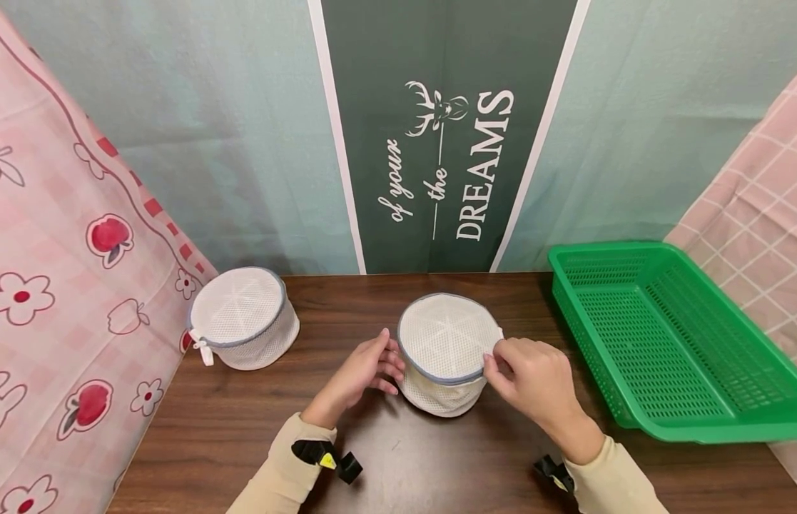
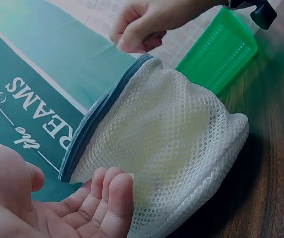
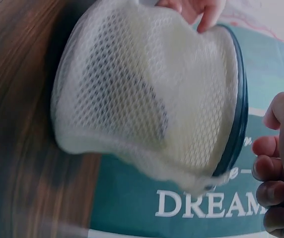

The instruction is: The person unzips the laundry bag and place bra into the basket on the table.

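Note:
A round white mesh laundry bag with a blue-grey zipped rim stands on the brown table between both hands. My left hand is at its left side, with fingers loosely bent against or close to the mesh; in the left wrist view its palm faces up. At the right of the rim is my right hand, its fingers curled. The right wrist view shows a gap between these fingers and the rim, and nothing visible between thumb and forefinger. A white tab sticks out beside the hand.
A second white mesh bag, its zipper tab hanging at the front, stands at the table's left. To the right lies a green plastic basket with slotted walls. Cloth backdrops rise behind and at both sides of the table.

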`<action>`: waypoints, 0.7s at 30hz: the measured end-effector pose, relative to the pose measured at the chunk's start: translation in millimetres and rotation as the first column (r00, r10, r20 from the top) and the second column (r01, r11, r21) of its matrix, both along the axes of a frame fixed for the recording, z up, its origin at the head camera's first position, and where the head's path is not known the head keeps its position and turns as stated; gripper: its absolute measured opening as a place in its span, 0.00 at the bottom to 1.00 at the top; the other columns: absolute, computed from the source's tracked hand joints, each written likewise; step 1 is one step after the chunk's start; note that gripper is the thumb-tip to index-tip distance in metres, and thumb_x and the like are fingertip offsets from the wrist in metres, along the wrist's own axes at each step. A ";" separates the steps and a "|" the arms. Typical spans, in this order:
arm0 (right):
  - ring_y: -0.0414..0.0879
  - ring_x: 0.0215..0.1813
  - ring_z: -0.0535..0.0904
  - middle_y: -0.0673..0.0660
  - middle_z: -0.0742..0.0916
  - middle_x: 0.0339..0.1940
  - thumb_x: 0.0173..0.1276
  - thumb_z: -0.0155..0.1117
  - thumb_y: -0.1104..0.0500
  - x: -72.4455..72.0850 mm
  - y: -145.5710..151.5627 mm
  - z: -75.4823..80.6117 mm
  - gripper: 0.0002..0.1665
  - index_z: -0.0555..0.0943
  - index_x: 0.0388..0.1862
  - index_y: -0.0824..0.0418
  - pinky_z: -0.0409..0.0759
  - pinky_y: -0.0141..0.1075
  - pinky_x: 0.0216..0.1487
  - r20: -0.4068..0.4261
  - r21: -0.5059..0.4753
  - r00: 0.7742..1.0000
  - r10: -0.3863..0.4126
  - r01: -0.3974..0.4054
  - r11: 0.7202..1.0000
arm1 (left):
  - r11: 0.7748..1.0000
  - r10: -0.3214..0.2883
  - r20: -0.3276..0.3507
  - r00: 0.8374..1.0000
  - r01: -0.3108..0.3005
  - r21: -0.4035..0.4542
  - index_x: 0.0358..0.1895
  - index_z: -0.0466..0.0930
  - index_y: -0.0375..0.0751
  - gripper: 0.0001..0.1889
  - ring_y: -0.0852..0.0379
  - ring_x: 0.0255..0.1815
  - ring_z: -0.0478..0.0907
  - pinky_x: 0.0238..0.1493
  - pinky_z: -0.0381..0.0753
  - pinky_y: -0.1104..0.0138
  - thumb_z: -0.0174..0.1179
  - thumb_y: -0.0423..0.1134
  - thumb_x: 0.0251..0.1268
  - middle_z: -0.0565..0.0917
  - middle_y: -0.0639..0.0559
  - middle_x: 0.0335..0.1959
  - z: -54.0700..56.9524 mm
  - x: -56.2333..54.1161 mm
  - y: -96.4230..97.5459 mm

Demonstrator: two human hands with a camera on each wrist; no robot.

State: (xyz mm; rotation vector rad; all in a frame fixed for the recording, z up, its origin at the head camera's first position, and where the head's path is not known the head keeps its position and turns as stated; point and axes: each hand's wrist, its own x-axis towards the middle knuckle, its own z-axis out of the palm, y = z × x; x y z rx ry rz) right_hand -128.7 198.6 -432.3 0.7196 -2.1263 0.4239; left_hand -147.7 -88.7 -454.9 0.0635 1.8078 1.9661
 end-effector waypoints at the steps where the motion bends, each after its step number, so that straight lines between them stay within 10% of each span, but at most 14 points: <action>1: 0.41 0.15 0.64 0.43 0.70 0.14 0.62 0.54 0.52 0.1 -3.4 0.7 0.14 0.72 0.18 0.52 0.61 0.37 0.15 -0.006 0.007 1.000 0.017 -0.017 1.000 | 1.000 0.000 0.000 1.000 0.000 0.002 0.50 0.69 0.31 0.25 0.55 0.30 0.81 0.27 0.84 0.65 0.32 0.52 0.86 0.79 0.47 0.33 -0.4 -0.7 -0.1; 21: 0.43 0.23 0.70 0.46 0.71 0.20 0.76 0.53 0.39 7.6 -45.6 0.5 0.26 0.72 0.23 0.53 0.70 0.35 0.22 0.152 0.186 0.976 0.153 -0.180 0.966 | 0.999 -0.023 -0.083 0.996 0.025 0.021 0.45 0.74 0.29 0.16 0.60 0.31 0.79 0.28 0.80 0.70 0.40 0.37 0.84 0.79 0.50 0.32 -1.2 -1.6 5.1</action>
